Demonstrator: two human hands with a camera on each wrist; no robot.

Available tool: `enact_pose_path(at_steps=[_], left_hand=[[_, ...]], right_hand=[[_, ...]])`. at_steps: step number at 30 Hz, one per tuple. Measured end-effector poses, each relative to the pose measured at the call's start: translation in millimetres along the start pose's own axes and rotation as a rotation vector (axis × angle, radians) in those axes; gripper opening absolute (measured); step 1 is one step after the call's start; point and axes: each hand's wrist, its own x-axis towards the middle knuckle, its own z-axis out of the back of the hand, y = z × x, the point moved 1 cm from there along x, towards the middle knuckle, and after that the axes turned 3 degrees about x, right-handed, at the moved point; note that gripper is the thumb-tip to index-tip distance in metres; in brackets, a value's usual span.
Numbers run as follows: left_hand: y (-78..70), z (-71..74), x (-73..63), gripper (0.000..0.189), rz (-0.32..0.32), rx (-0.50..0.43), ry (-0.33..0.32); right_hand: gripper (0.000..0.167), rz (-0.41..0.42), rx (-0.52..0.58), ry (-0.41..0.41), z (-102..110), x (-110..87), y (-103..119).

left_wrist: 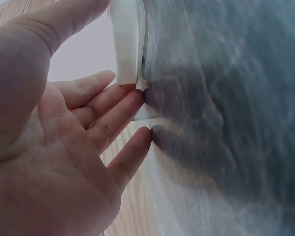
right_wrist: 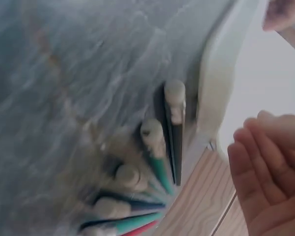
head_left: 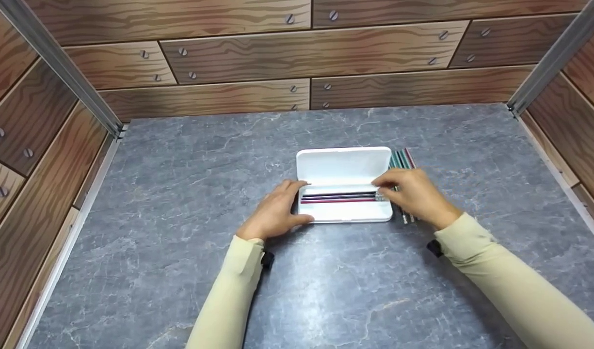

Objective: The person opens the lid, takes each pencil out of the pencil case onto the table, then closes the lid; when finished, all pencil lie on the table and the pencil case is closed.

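Note:
A white pencil case (head_left: 345, 213) lies open on the table with its lid (head_left: 343, 165) raised at the back. Several dark and pink pencils (head_left: 338, 199) lie lengthwise in its base, eraser ends to the right. My left hand (head_left: 273, 208) holds the case across its left end, thumb at the front corner, fingers toward the hinge; in the left wrist view the fingertips meet the case end (left_wrist: 127, 59). At the right end my right hand (head_left: 413, 194) reaches over the rim, thumb and fingertips apart beside the eraser ends. Nothing shows between them in the right wrist view.
More pencils in green, dark and red (head_left: 402, 157) lie on the table just right of the case, partly under my right hand; their white erasers (right_wrist: 152, 132) show up close. Wood-patterned walls (head_left: 238, 58) border the grey marbled table (head_left: 190, 160) at the back and sides.

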Motion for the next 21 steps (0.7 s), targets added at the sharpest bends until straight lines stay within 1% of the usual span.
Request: enact_pose_path(at_steps=[3,5,9,10,12,13,14,17,18,20,21], left_hand=[[0.7,0.2,0.4,0.086,-0.003,-0.006,-0.003],[9.5,-6.2,3.6,0.085,-0.026,0.014,-0.030],[10.0,-6.8,3.5,0.085,-0.029,0.014,-0.032],[9.5,-6.5,3.4,0.085,-0.025,0.017,-0.030],[0.2,-0.1,0.1,0.086,0.003,0.001,-0.004],[-0.2,0.0,0.2,0.086,0.006,0.000,-0.005],[6.7,-4.7,3.6,0.086,-0.001,0.010,-0.012],[7.2,-5.0,3.9,0.084,-0.008,0.001,-0.016],[15.8,-10.0,7.1,0.086,-0.029,0.009,-0.026],[16.0,-9.7,6.8,0.085,-0.035,0.003,-0.027],[8.2,-4.4,3.0,0.084,-0.028,-0.008,-0.020]], right_hand=[[0.017,0.081,-0.052,0.075,-8,4.9,5],[0.017,0.114,-0.097,0.124,-12,7.0,6],[0.015,0.178,-0.185,0.187,-16,9.5,8],[0.015,0.192,-0.195,0.194,-16,10.0,7],[0.014,0.214,-0.208,0.199,-16,11.2,7],[0.014,0.224,-0.208,0.198,-16,11.5,7],[0.014,0.230,-0.210,0.197,-17,11.7,7],[0.014,0.230,-0.207,0.201,-17,12.2,7],[0.014,0.229,-0.208,0.202,-17,12.5,7],[0.015,0.225,-0.208,0.207,-18,13.7,8],[0.015,0.222,-0.208,0.212,-18,14.3,8]])
